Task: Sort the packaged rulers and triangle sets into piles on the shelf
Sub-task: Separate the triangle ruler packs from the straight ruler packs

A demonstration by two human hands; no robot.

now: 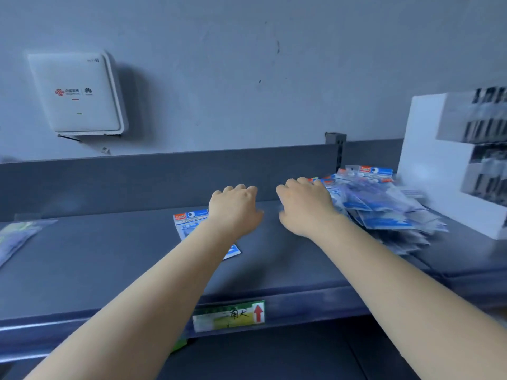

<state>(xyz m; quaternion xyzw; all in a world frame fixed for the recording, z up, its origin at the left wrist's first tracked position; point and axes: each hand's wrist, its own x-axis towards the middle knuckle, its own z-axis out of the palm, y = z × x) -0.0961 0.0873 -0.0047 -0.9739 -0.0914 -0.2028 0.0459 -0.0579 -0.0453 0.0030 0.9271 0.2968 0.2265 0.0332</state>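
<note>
While both my arms reach over the grey shelf (82, 270), my hands sit between two groups of packets.

My left hand (234, 212) lies palm-down on a single blue packet (189, 223), fingers loosely bent, seemingly gripping nothing; my right hand (304, 207) touches the heaped blue packets (384, 207) beside a white box (433, 171), its grip hidden.

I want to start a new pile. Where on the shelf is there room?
Bare shelf lies between the green packet at the far left and the single blue packet under the left hand. A smaller gap sits between both hands. Right of the right hand it is crowded: the heap, then the white box.
</note>
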